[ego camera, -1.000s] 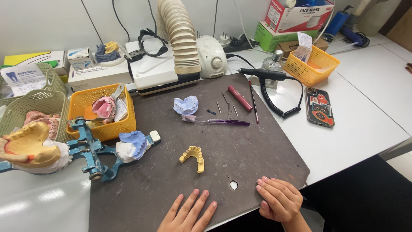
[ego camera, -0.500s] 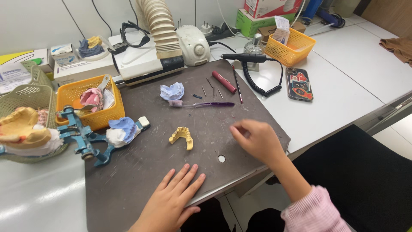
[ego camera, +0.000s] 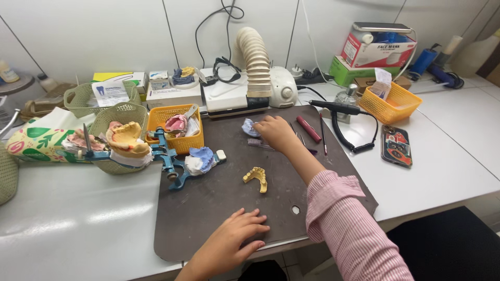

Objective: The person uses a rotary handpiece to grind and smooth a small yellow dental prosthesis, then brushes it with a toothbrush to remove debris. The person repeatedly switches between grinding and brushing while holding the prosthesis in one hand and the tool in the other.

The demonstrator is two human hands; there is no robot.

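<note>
My right hand [ego camera: 276, 132] reaches across the dark work mat [ego camera: 219, 192] and rests on a purple toothbrush [ego camera: 256, 142], beside a pale blue dental cast [ego camera: 248, 126]. Whether the fingers grip the brush I cannot tell. My left hand [ego camera: 232, 243] lies flat on the mat's near edge, fingers apart, holding nothing. A yellow wax denture arch [ego camera: 256, 177] sits on the mat between the two hands. A blue articulator with a blue-and-white cast [ego camera: 194, 162] stands at the mat's left side.
An orange basket [ego camera: 161, 115] with casts and a green basket [ego camera: 117, 112] with yellow models sit left. A ribbed suction hose [ego camera: 256, 60], a black handpiece [ego camera: 341, 109], slim tools [ego camera: 308, 129], a phone [ego camera: 396, 145] and another orange basket [ego camera: 398, 104] sit at the back and right.
My right hand has moved from the mat's near right edge up to the toothbrush and blue cast at the back. The left hand stayed flat near the front edge.
</note>
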